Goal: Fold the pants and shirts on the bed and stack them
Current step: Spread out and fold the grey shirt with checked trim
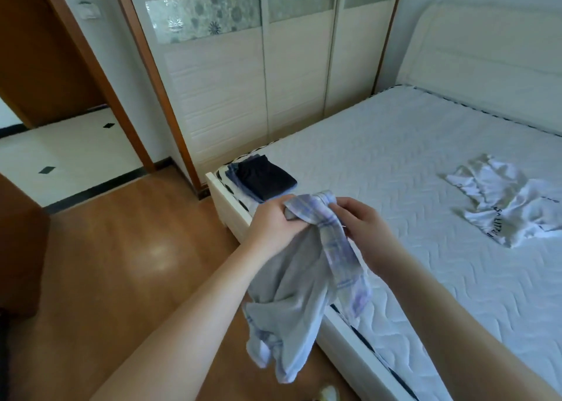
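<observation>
Folded stack (264, 179) at bed corner, dark item uppermost. Left hand (273, 221) gripping bunched plaid shirt (307, 267); right hand (360, 222) pinching its top edge — hanging crumpled over the bed edge (359, 349), liable to drag onto floor. White shirt (501, 206) unfolded, well right

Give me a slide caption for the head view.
Both hands hold up a plaid shirt beside the bed; folded stack at its corner.
</observation>
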Demonstrator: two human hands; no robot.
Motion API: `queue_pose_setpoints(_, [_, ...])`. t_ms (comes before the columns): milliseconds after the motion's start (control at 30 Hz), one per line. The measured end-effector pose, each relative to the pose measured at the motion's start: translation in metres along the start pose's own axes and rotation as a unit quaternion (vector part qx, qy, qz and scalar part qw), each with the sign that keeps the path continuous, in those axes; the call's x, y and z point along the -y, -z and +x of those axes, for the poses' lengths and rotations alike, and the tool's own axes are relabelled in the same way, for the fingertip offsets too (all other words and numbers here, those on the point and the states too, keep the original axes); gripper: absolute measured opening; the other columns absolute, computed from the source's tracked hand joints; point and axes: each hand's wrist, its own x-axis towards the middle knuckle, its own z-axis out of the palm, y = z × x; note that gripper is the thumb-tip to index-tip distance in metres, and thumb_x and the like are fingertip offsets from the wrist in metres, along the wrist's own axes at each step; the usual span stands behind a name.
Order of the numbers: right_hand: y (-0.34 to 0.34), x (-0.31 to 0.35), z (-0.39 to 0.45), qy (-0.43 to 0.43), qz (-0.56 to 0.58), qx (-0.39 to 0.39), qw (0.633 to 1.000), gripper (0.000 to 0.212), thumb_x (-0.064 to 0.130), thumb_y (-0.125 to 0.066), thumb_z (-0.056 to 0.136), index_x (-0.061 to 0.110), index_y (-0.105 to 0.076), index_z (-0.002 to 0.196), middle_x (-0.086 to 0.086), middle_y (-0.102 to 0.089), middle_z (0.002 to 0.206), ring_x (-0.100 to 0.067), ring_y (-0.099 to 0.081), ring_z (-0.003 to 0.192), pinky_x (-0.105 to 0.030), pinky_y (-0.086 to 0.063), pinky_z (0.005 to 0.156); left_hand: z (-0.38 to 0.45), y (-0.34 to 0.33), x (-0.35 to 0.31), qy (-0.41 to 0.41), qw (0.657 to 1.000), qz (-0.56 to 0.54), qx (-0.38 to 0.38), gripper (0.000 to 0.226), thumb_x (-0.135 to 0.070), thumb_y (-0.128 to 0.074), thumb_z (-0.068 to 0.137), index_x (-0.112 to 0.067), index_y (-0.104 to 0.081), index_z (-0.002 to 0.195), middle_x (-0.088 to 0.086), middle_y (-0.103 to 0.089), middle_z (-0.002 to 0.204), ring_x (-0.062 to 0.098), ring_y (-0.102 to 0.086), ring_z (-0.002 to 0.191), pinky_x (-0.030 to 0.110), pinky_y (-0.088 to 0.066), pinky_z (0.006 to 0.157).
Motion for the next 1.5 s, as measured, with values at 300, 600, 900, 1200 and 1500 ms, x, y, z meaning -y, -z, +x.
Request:
queue_pose_setpoints(300, [0.058, -0.027, 0.069, 0.065, -0.073, -0.196, 0.976, 0.011, 0.040, -0.053, 0.095, 0.041, -0.063, 0.100, 0.008, -0.066, 0.104, 0.004, -0.062, 0.082, -0.017, -0.045, 0.072, 0.113, -0.029, -0.034, -0.040, 0.999, 0.020, -0.022, 0.024, -0.028, -0.072, 0.082, -0.005, -0.065, 0.083, 0.011, -0.066, 0.075, 0.018, -0.059, 0.069, 0.025, -0.043, 0.060])
queue_pose_setpoints(600, [0.082, -0.033, 0.105, 0.100, -0.214, -0.358, 0.903, 0.026, 0.031, -0.063, 0.093, 0.029, -0.056, 0.118, 0.025, -0.052, 0.112, 0.001, -0.050, 0.104, -0.019, -0.040, 0.090, 0.205, -0.056, -0.051, -0.055, 0.998, -0.014, -0.026, 0.031, -0.024, -0.067, 0.080, -0.002, -0.049, 0.069, 0.011, -0.046, 0.058, 0.014, -0.034, 0.057, 0.028, -0.031, 0.052])
queue_pose_setpoints(900, [0.055, -0.068, 0.174, -0.119, -0.221, -0.319, 0.914, 0.048, 0.043, -0.067, 0.088, 0.026, -0.051, 0.130, 0.014, -0.052, 0.119, -0.007, -0.050, 0.110, -0.030, -0.041, 0.099, 0.284, -0.065, -0.025, -0.062, 0.979, -0.140, 0.138, 0.021, -0.028, -0.063, 0.077, -0.009, -0.059, 0.072, 0.006, -0.058, 0.062, 0.008, -0.049, 0.056, 0.022, -0.038, 0.051])
queue_pose_setpoints(1200, [0.056, -0.050, 0.224, -0.096, 0.067, -0.413, 0.903, 0.012, 0.013, -0.059, 0.096, 0.020, -0.069, 0.094, -0.001, -0.072, 0.088, -0.010, -0.067, 0.085, -0.025, -0.053, 0.072, 0.344, -0.073, 0.009, 0.066, 0.885, -0.282, 0.364, 0.005, -0.011, -0.060, 0.093, -0.009, -0.059, 0.089, 0.011, -0.065, 0.085, 0.022, -0.064, 0.078, 0.037, -0.052, 0.069])
queue_pose_setpoints(1500, [0.062, -0.049, 0.205, -0.023, 0.200, -0.420, 0.885, 0.027, 0.015, -0.058, 0.098, 0.013, -0.060, 0.125, -0.013, -0.073, 0.111, -0.029, -0.071, 0.100, -0.033, -0.057, 0.076, 0.334, -0.121, 0.007, -0.056, 0.917, -0.119, 0.378, 0.029, -0.035, -0.064, 0.084, -0.032, -0.052, 0.111, -0.012, -0.064, 0.097, 0.006, -0.063, 0.092, 0.014, -0.046, 0.074])
